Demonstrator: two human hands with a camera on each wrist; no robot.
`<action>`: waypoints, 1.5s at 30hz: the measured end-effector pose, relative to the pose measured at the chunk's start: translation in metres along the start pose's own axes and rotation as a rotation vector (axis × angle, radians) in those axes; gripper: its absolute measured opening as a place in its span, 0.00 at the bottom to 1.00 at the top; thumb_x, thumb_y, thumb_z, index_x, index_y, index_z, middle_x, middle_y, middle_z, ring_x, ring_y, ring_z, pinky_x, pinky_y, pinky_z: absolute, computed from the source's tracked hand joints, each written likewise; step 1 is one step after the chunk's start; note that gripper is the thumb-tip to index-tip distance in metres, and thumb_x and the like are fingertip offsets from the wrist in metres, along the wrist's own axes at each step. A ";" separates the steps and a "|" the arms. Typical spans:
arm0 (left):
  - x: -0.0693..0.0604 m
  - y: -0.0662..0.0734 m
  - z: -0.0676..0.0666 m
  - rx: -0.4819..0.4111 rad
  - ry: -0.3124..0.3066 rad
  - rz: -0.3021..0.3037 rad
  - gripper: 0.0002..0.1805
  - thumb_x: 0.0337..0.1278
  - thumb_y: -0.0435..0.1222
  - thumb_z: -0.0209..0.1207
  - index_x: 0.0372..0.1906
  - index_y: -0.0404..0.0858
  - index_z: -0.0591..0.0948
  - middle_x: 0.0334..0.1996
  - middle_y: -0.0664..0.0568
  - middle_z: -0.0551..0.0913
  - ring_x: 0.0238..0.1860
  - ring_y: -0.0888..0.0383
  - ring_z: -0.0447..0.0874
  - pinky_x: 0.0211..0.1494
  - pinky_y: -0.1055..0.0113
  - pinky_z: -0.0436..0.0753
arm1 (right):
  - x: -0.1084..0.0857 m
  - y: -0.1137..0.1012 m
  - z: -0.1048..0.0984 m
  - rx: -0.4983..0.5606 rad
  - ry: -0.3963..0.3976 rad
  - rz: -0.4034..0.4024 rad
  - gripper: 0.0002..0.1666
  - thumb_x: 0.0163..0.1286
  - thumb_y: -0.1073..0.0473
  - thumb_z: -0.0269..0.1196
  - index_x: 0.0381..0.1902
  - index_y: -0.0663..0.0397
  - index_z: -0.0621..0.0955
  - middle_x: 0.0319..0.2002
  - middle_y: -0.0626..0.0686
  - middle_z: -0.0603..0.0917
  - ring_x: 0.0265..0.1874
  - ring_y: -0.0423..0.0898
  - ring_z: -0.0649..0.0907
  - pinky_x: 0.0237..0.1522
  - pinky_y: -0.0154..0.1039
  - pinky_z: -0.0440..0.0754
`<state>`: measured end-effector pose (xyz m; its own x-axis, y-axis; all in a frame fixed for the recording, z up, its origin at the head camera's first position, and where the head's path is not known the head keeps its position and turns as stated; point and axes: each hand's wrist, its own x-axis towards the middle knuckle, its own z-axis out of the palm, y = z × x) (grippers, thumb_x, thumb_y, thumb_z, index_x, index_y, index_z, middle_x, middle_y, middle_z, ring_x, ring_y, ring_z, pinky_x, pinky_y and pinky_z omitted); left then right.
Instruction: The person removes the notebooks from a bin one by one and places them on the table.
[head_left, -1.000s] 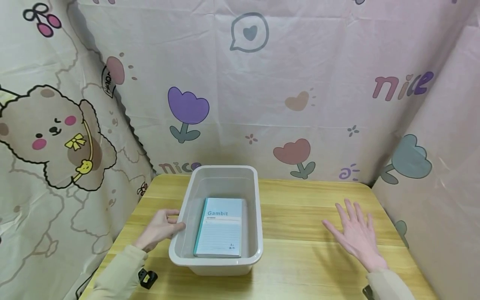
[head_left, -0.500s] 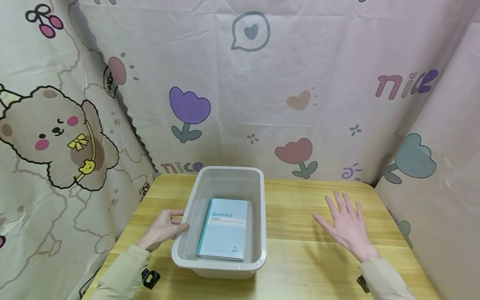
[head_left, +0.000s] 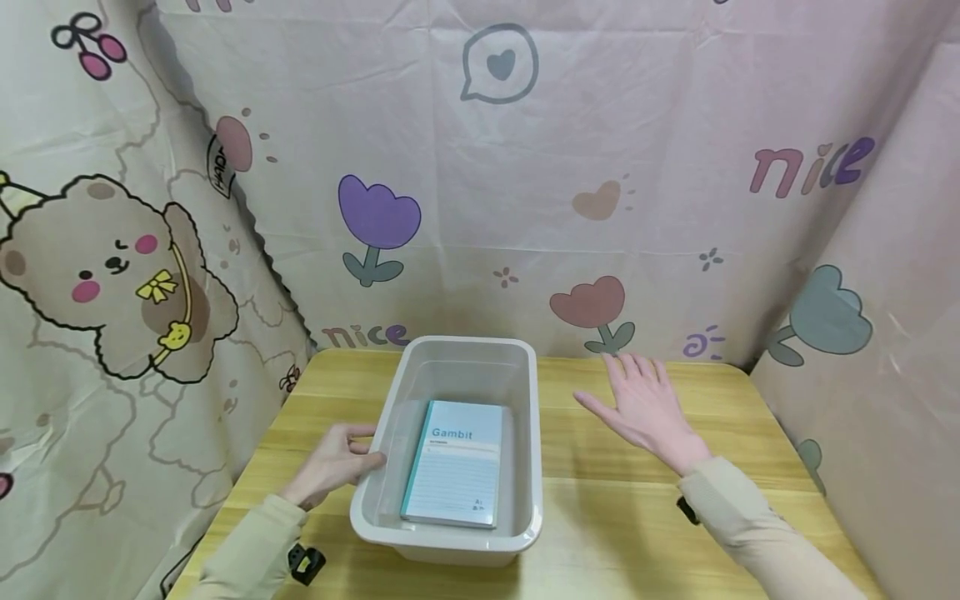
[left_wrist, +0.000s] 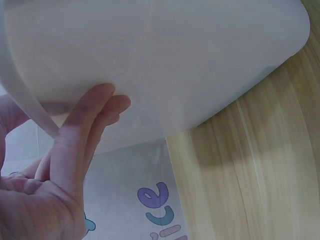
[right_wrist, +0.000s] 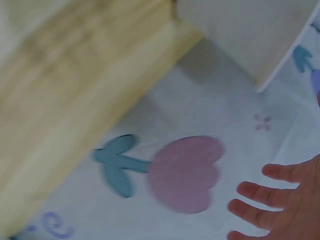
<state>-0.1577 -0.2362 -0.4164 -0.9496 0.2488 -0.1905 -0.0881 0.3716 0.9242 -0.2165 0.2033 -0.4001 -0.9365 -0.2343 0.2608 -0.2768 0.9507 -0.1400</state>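
Observation:
A light grey plastic bin (head_left: 537,467) stands on the wooden table, with a pale blue notebook (head_left: 456,475) marked "Gambit" lying flat inside it. My left hand (head_left: 333,467) pinches the bin's left rim, thumb over the edge and fingers under it. In the left wrist view the fingers (left_wrist: 82,130) press against the bin's outer wall (left_wrist: 165,65). To the right of the bin my right hand (head_left: 641,408) hovers above the table with its fingers spread, touching nothing. The right wrist view shows those spread fingers (right_wrist: 265,195) and part of the bin (right_wrist: 245,40).
The light wooden table (head_left: 600,533) reaches back to a patterned cloth (head_left: 480,208) that hangs behind it. More cloth hangs at the left and right sides. A black band (head_left: 306,563) sits at the left wrist.
The bin with the notebook has shifted slightly right in view, along with my left hand on its rim. My right hand has moved left and farther back, toward the bin.

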 end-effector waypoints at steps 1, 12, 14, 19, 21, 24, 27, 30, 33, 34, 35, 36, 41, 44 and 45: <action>0.000 0.000 0.000 0.002 0.001 0.000 0.34 0.56 0.26 0.59 0.67 0.14 0.64 0.48 0.21 0.83 0.43 0.35 0.90 0.39 0.53 0.93 | 0.005 -0.007 -0.004 -0.013 0.007 -0.020 0.54 0.67 0.22 0.49 0.73 0.59 0.67 0.68 0.65 0.73 0.69 0.64 0.70 0.73 0.67 0.61; -0.002 0.000 0.001 0.008 -0.008 0.006 0.34 0.58 0.27 0.59 0.67 0.14 0.63 0.49 0.21 0.82 0.44 0.34 0.89 0.40 0.53 0.93 | 0.051 -0.083 -0.032 -0.112 -0.002 -0.179 0.48 0.66 0.23 0.51 0.62 0.59 0.74 0.53 0.59 0.81 0.54 0.58 0.78 0.57 0.53 0.76; -0.002 0.000 0.002 0.007 -0.009 0.007 0.34 0.58 0.27 0.59 0.67 0.15 0.63 0.49 0.21 0.82 0.44 0.34 0.89 0.40 0.53 0.93 | 0.060 -0.095 -0.033 -0.126 -0.016 -0.195 0.47 0.66 0.23 0.52 0.58 0.59 0.75 0.49 0.58 0.82 0.51 0.57 0.79 0.54 0.51 0.77; -0.002 0.000 0.002 0.017 -0.012 0.014 0.34 0.57 0.27 0.59 0.67 0.15 0.64 0.49 0.21 0.82 0.44 0.34 0.89 0.40 0.53 0.93 | 0.079 -0.124 -0.027 -0.122 -0.101 -0.215 0.46 0.66 0.22 0.51 0.54 0.59 0.76 0.48 0.58 0.81 0.52 0.56 0.79 0.53 0.51 0.79; -0.002 0.000 0.002 0.023 -0.014 0.014 0.34 0.58 0.27 0.59 0.67 0.15 0.64 0.49 0.21 0.82 0.44 0.35 0.90 0.40 0.52 0.93 | 0.086 -0.136 -0.022 -0.109 -0.145 -0.214 0.46 0.66 0.21 0.51 0.55 0.59 0.76 0.50 0.58 0.81 0.53 0.56 0.78 0.54 0.51 0.79; -0.002 0.001 0.001 0.036 -0.013 0.000 0.34 0.59 0.28 0.60 0.67 0.15 0.65 0.49 0.22 0.82 0.43 0.37 0.90 0.40 0.53 0.93 | 0.094 -0.151 -0.013 -0.103 -0.194 -0.204 0.46 0.66 0.21 0.51 0.55 0.58 0.76 0.51 0.58 0.80 0.53 0.55 0.78 0.53 0.50 0.79; -0.001 0.003 0.001 0.050 -0.008 -0.018 0.33 0.60 0.30 0.61 0.66 0.16 0.66 0.49 0.23 0.83 0.43 0.38 0.91 0.40 0.53 0.93 | 0.102 -0.164 -0.003 -0.094 -0.223 -0.187 0.45 0.66 0.22 0.52 0.55 0.57 0.77 0.51 0.57 0.80 0.53 0.54 0.78 0.54 0.49 0.79; 0.000 0.004 0.001 0.061 -0.014 -0.017 0.32 0.61 0.30 0.61 0.66 0.16 0.67 0.50 0.23 0.83 0.44 0.38 0.90 0.41 0.54 0.93 | 0.109 -0.173 0.007 -0.055 -0.255 -0.166 0.45 0.66 0.23 0.53 0.58 0.57 0.76 0.54 0.59 0.81 0.56 0.56 0.78 0.58 0.51 0.79; 0.001 0.005 -0.001 0.064 -0.029 0.002 0.31 0.61 0.29 0.60 0.65 0.15 0.67 0.49 0.23 0.83 0.44 0.37 0.90 0.42 0.53 0.93 | 0.115 -0.179 0.021 -0.002 -0.290 -0.146 0.47 0.66 0.25 0.55 0.62 0.59 0.76 0.60 0.61 0.80 0.61 0.58 0.77 0.64 0.55 0.77; 0.001 0.005 -0.001 0.063 -0.034 0.007 0.31 0.61 0.29 0.60 0.65 0.14 0.67 0.49 0.22 0.83 0.45 0.36 0.90 0.42 0.53 0.93 | 0.116 -0.181 0.026 0.014 -0.301 -0.140 0.47 0.65 0.25 0.56 0.63 0.60 0.75 0.61 0.62 0.79 0.62 0.59 0.77 0.66 0.56 0.77; 0.001 0.006 -0.002 0.062 -0.038 0.012 0.31 0.61 0.28 0.60 0.65 0.14 0.67 0.49 0.22 0.83 0.45 0.35 0.90 0.43 0.52 0.93 | 0.117 -0.183 0.031 0.019 -0.313 -0.131 0.48 0.65 0.25 0.56 0.64 0.60 0.74 0.63 0.62 0.78 0.63 0.59 0.77 0.67 0.56 0.77; 0.001 0.006 -0.002 0.059 -0.041 0.014 0.31 0.61 0.28 0.59 0.64 0.14 0.66 0.49 0.21 0.83 0.45 0.35 0.89 0.43 0.52 0.92 | 0.119 -0.185 0.037 0.021 -0.325 -0.119 0.50 0.65 0.24 0.56 0.66 0.60 0.73 0.64 0.63 0.78 0.64 0.60 0.76 0.68 0.56 0.76; 0.000 0.005 -0.003 0.037 -0.046 0.022 0.30 0.61 0.27 0.59 0.64 0.13 0.66 0.49 0.21 0.82 0.45 0.33 0.89 0.43 0.52 0.92 | 0.122 -0.198 0.066 -0.025 -0.347 -0.069 0.52 0.63 0.23 0.56 0.69 0.58 0.71 0.67 0.61 0.75 0.67 0.58 0.75 0.69 0.53 0.76; 0.000 0.004 -0.001 0.030 -0.046 0.029 0.30 0.61 0.27 0.59 0.64 0.14 0.66 0.49 0.21 0.82 0.46 0.33 0.89 0.44 0.52 0.92 | 0.120 -0.203 0.086 -0.035 -0.349 -0.048 0.52 0.63 0.22 0.57 0.68 0.57 0.72 0.65 0.60 0.77 0.65 0.56 0.76 0.67 0.52 0.77; 0.000 0.004 -0.001 0.028 -0.044 0.031 0.30 0.61 0.27 0.59 0.64 0.14 0.66 0.49 0.21 0.82 0.46 0.32 0.88 0.43 0.52 0.92 | 0.120 -0.204 0.092 -0.031 -0.350 -0.039 0.52 0.62 0.22 0.57 0.68 0.57 0.72 0.66 0.60 0.77 0.66 0.56 0.76 0.67 0.52 0.77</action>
<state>-0.1582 -0.2354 -0.4121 -0.9374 0.2997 -0.1774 -0.0500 0.3882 0.9202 -0.2920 -0.0371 -0.4286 -0.9437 -0.3214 -0.0789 -0.3126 0.9440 -0.1057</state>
